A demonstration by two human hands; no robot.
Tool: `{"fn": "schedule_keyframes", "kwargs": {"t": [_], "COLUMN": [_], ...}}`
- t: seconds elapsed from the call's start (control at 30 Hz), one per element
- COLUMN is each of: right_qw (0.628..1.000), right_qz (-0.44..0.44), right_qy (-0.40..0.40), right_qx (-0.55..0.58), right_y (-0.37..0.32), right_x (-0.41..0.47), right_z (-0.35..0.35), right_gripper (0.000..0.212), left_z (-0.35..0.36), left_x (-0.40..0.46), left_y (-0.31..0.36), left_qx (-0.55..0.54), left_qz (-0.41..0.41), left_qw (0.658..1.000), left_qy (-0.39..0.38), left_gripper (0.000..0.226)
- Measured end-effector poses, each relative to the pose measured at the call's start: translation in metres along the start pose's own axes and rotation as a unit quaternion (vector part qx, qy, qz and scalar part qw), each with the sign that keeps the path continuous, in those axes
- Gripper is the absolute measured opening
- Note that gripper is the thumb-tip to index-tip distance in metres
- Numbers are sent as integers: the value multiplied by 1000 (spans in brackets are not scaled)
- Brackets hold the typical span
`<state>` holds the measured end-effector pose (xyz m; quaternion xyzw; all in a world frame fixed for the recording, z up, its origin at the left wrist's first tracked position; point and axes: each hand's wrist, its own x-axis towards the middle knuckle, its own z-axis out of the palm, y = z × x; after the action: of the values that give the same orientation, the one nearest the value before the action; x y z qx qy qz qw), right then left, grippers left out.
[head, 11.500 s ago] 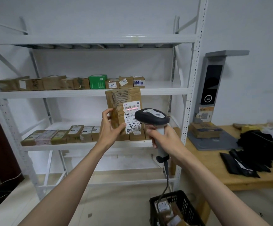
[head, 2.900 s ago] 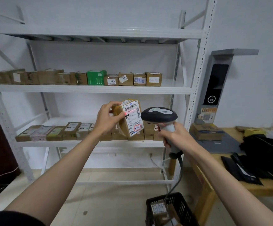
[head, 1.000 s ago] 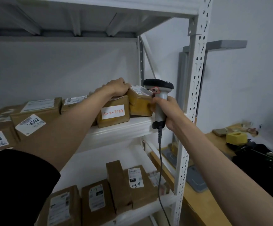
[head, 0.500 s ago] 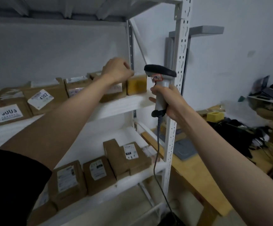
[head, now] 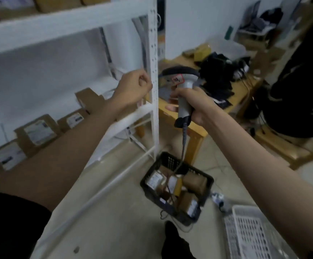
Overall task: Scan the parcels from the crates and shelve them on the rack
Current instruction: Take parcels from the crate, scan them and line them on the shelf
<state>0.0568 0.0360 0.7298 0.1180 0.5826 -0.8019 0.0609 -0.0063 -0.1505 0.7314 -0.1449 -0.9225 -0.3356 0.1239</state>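
Brown parcels [head: 195, 181] with white labels are seen inside a black crate [head: 207, 186] on the floor, just beside the foot of the white rack [head: 153, 75]. More labelled boxes [head: 37, 130] are lined up on the rack's lower shelf, and others sit on the shelf above. A grey scanner [head: 184, 90] is gripped by its handle in the right hand [head: 193, 105] — its dark head is pointed left toward the rack post, and its cable is hung down to the crate. The left hand [head: 133, 88] is held near the post with fingers loosely curled, nothing in it. A white crate [head: 245, 232] is seen at lower right. Behind the scanner, a wooden table [head: 197, 128] is covered with dark items — blurred.
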Motion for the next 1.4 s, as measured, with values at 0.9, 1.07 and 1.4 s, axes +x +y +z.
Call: {"fn": "schedule_keyframes", "kwargs": {"t": [0.9, 1.07, 1.4], "right_qw": [929, 919, 891], "right_qz": [281, 331, 380], "right_qy": [221, 200, 189], "right_qx": [94, 75, 163], "right_y": [378, 459, 637], "right_x": [99, 135, 239], "right_z": [-298, -292, -245], "right_gripper": [15, 12, 12], "left_z": [466, 513, 599], "left_x": [-138, -158, -164], "left_y": [-195, -276, -432], "left_qx": [41, 68, 40], "left_qz": [-255, -314, -322], "left_qw": [862, 839, 855], "left_qy": [-437, -440, -404], "left_gripper": [15, 20, 33]}}
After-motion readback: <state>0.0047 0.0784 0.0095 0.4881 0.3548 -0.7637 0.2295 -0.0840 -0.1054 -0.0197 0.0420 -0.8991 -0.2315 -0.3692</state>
